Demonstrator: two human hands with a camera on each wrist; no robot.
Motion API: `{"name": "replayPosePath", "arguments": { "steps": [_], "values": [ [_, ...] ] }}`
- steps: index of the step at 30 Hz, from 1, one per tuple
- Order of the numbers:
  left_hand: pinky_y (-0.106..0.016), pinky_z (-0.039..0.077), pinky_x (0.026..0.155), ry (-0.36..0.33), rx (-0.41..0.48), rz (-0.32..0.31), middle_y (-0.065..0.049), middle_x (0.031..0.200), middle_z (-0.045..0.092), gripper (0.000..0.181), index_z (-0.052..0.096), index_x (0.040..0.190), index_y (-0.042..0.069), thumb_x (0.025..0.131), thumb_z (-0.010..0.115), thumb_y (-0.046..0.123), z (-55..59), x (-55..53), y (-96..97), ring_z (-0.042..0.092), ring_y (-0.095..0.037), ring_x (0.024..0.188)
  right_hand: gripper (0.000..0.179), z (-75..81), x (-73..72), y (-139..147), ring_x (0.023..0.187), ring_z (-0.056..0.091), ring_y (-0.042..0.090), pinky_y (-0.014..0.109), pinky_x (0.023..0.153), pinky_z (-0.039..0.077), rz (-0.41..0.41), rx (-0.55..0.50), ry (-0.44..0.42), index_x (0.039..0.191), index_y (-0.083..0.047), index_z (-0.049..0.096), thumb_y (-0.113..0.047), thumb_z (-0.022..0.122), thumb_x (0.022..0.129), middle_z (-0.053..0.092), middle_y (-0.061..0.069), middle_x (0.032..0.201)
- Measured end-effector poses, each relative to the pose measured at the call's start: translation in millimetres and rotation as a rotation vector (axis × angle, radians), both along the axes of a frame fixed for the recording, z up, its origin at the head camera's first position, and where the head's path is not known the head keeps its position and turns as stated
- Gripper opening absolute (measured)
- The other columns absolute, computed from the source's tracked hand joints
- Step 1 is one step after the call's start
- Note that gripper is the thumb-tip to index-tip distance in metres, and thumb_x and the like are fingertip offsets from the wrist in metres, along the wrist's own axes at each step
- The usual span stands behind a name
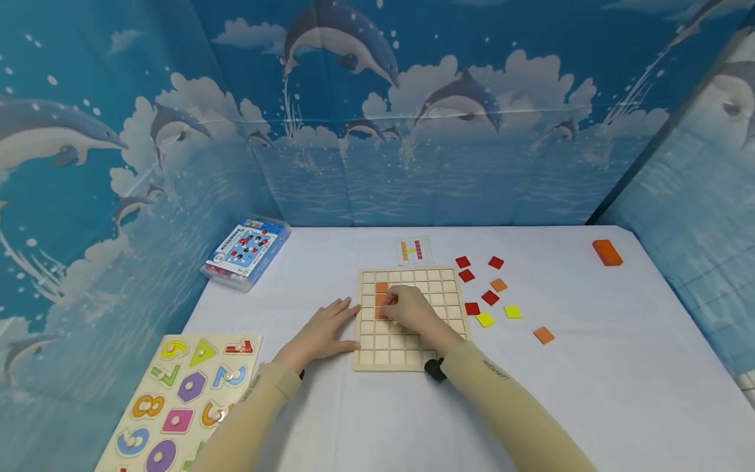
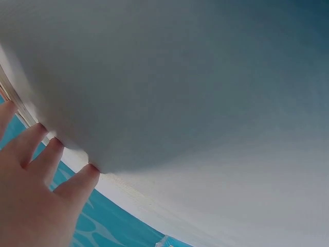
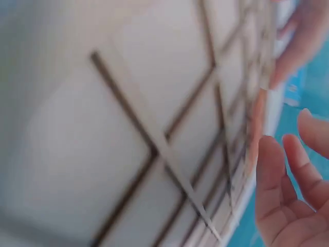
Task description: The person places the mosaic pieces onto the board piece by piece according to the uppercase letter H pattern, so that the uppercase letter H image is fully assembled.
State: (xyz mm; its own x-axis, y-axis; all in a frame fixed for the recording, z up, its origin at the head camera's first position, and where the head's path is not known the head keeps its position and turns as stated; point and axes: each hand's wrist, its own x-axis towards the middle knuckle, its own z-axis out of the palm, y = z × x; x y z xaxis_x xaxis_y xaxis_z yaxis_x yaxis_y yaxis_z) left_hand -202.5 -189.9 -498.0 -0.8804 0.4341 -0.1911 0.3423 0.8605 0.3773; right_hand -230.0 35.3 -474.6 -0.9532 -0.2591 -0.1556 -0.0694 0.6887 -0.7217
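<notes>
A wooden grid board [image 1: 400, 359] lies on the white table. Three orange square tiles [image 1: 381, 287] sit in a column in its upper left cells. My right hand [image 1: 411, 308] is over the board, its fingertips at the lower orange tiles, partly covering them. The right wrist view shows those fingers [image 3: 271, 175] bent, thumb apart, with nothing seen between them. Spread on the table, my left hand [image 1: 321, 333] has its index finger and thumb against the board's left edge. Right of the board lie several red tiles [image 1: 490, 297], two yellow tiles [image 1: 512, 311] and two orange tiles [image 1: 544, 335].
Behind the board lies a printed pattern card [image 1: 414, 250]. A boxed game [image 1: 248, 252] stands at the back left, and a number-and-shape puzzle board [image 1: 177, 400] at the front left. An orange block [image 1: 607, 252] is at the far right. Dolphin-printed curtains surround the table.
</notes>
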Motion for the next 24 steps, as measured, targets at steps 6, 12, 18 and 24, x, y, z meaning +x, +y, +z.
{"name": "replayPosePath", "arguments": {
  "steps": [6,12,18,24],
  "values": [
    [-0.054,0.019,0.123,-0.005,-0.015,0.013,-0.01,0.162,0.027,0.083,0.038,0.153,0.018,0.084,0.073,0.049,0.4,1.8,2.1,0.023,-0.032,0.151,0.016,10.8,12.8,48.1,0.082,0.061,0.015,0.028,0.071,0.051,-0.009,-0.04,-0.004,0.1,-0.011,0.07,-0.024,0.07,0.091,0.068,0.002,0.093],
    [-0.055,0.02,0.123,0.01,-0.025,-0.002,-0.011,0.162,0.028,0.082,0.039,0.152,0.017,0.085,0.072,0.05,1.4,0.4,1.5,0.023,-0.032,0.151,0.025,6.5,26.6,126.6,0.082,0.061,0.017,0.026,0.069,0.05,-0.124,-0.026,-0.015,0.107,-0.007,0.068,-0.026,0.07,0.09,0.069,0.006,0.094],
    [-0.056,0.021,0.122,0.01,-0.014,-0.007,-0.013,0.161,0.029,0.081,0.04,0.152,0.015,0.085,0.073,0.048,3.9,0.0,1.5,0.024,-0.034,0.15,0.039,5.2,43.5,198.8,0.081,0.06,0.022,0.033,0.066,0.055,-0.304,0.013,-0.069,0.118,-0.006,0.062,-0.034,0.07,0.091,0.068,0.01,0.1],
    [-0.056,0.021,0.122,0.004,0.001,-0.004,-0.014,0.161,0.029,0.081,0.04,0.152,0.014,0.085,0.073,0.048,1.3,0.1,0.0,0.024,-0.035,0.15,0.05,6.7,57.5,245.6,0.093,0.061,0.026,0.023,0.072,0.052,-0.341,0.031,-0.069,0.127,-0.003,0.059,-0.042,0.064,0.095,0.066,0.018,0.115]
  ]
}}
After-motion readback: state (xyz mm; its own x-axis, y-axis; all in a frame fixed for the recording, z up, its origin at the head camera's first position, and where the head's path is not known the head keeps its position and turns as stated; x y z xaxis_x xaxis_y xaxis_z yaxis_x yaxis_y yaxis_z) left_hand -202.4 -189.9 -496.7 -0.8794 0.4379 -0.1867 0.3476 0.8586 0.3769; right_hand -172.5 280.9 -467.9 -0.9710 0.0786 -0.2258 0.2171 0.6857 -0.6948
